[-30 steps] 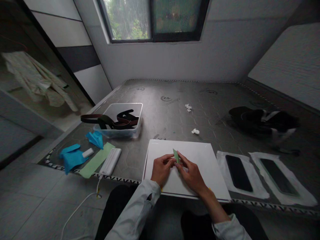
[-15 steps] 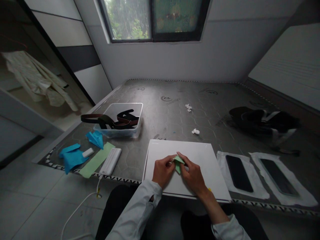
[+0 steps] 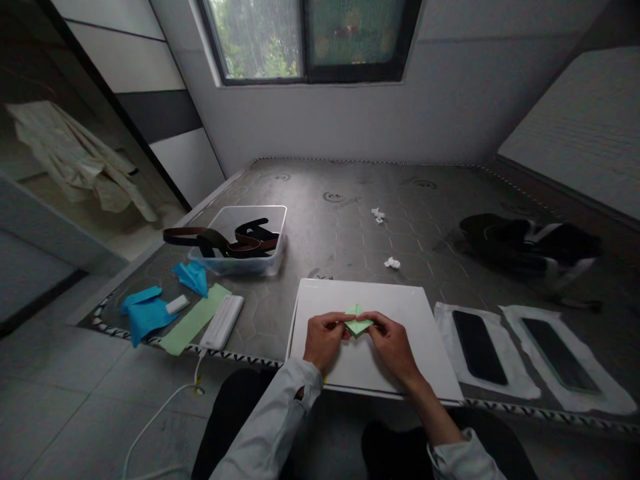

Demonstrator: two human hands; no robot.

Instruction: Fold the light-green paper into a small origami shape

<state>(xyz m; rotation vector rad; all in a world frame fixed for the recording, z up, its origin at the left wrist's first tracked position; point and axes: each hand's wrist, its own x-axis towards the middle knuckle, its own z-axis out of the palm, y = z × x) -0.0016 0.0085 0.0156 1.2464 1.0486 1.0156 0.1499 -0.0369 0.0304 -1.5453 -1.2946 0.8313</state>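
1. The folded green paper is held over the white box, roughly midway across, right in front of the seated person.
2. One corner points down toward the person's lap; a smaller peak pokes up toward the window. The side corners run out left and right into the hands. With those ends covered, I can't tell which way its long axis lies.
3. The left hand pinches the left side, the right hand the right side, thumbs and forefingers closed on the paper.
4. Both forefingers lie across its upper part, tips nearly meeting at the middle, so the peak shows beyond them and the pointed body on the near side.
5. From here the underside is hidden, as are most of the curled remaining fingers. Whether the paper touches the box, I can't make out.
6. Over to the right, the dark heap is too blurred to name; the white cable runs out of sight below.
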